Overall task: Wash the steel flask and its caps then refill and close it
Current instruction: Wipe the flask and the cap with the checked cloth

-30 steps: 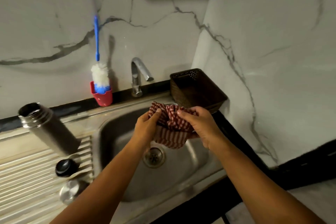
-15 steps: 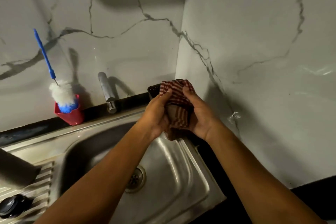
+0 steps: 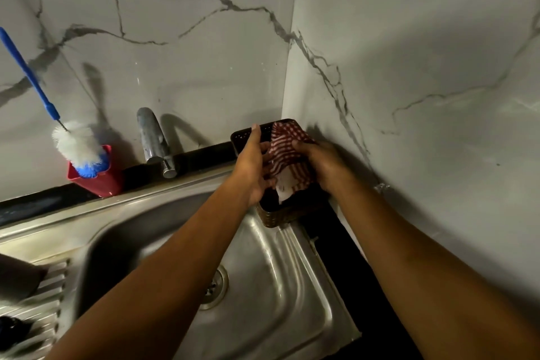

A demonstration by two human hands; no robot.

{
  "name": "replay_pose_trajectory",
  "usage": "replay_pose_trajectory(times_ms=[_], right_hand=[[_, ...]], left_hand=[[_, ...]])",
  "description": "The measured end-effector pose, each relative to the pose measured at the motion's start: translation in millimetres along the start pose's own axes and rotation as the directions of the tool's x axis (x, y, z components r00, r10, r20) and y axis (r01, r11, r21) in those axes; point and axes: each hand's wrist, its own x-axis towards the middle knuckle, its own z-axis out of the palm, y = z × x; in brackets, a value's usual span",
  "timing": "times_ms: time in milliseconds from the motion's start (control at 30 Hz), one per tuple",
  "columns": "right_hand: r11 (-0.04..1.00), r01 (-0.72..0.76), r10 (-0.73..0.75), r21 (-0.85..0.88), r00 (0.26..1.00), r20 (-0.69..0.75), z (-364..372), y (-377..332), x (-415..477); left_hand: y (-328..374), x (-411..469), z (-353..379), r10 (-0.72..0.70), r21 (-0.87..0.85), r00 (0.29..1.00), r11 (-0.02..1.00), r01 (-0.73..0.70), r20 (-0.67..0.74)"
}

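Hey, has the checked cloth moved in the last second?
Yes. The cloth went from above the sink bowl back to the basket in the corner.

Two white, grey-veined marble walls (image 3: 204, 73) meet in a corner above a black surface (image 3: 336, 242) with a steel sink (image 3: 292, 266) and tap (image 3: 152, 137), dimly lit and shadowed.
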Motion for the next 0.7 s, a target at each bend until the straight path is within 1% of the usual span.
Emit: replay_pose_trajectory(times_ms=[67,133,167,300,333,433,467,533,600,700], right_hand=[[0.985,-0.036,0.044,-0.168,0.998,0.041,2,1,6],[0.929,-0.009,0.038,-0.371,0.997,0.072,4,2,11],[0.902,0.019,0.017,-0.431,0.997,0.08,6,1,13],[0.787,0.218,-0.206,-0.577,0.975,0.088,14,2,19],[0.77,0.232,-0.201,-0.594,0.972,0.119,17,5,20],[0.817,0.131,0.01,-0.561,0.97,0.241,20,16,15],[0.834,0.11,0.043,-0.541,0.964,0.262,19,17,12],[0.847,0.121,0.023,-0.518,0.964,0.264,17,12,6],[0.849,0.17,-0.053,-0.5,0.97,0.238,15,3,-1],[0.886,0.218,-0.15,-0.41,0.97,0.191,19,-11,-25]], left_hand=[[-4,5,4,-0.082,-0.048,0.997,0.995,0.082,0.003],[-7,12,7,-0.141,-0.088,0.99,0.986,0.142,0.025],[-10,16,6,-0.154,-0.074,0.988,0.985,0.155,0.017],[-17,30,4,-0.191,-0.049,0.982,0.981,0.19,-0.009],[-19,33,4,-0.201,-0.057,0.98,0.978,0.2,-0.01],[-19,38,5,-0.209,-0.093,0.978,0.974,0.206,-0.023],[-18,40,5,-0.21,-0.119,0.978,0.971,0.207,-0.015],[-12,37,7,-0.195,-0.149,0.981,0.969,0.196,0.019],[0,24,10,-0.158,-0.13,0.987,0.978,0.161,0.033],[13,-11,-1,-0.031,-0.034,0.999,0.999,0.032,0.028]])
